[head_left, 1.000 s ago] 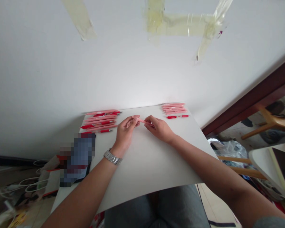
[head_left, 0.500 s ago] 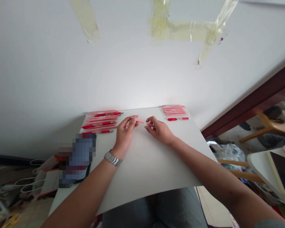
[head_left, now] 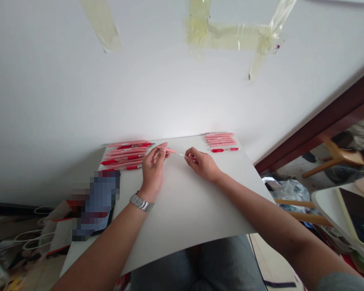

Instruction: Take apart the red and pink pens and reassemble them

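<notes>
Over the table (head_left: 185, 218), my left hand (head_left: 152, 171) is closed on a pink pen barrel (head_left: 170, 150). My right hand (head_left: 205, 165) pinches a pink pen part (head_left: 195, 159) to the right of it. A thin, pale refill (head_left: 180, 154) spans the gap between the two parts. Left of my left hand lies a group of pink pens (head_left: 125, 152) mixed with several red ones. Beyond my right hand is a neat row of pink pens (head_left: 221, 140), with one red pen (head_left: 226, 150) just in front.
A pixelated, dark-edged flat object (head_left: 103, 202) lies at the table's left edge. The white wall (head_left: 170, 89) with yellowed tape rises behind the table. At right are a wooden stool (head_left: 336, 155) and a white surface carrying a dark-screened device (head_left: 359, 218).
My hands have moved apart, my left one to the left with the pink barrel. More of the thin refill now shows between the two pink parts. The view has shifted slightly.
</notes>
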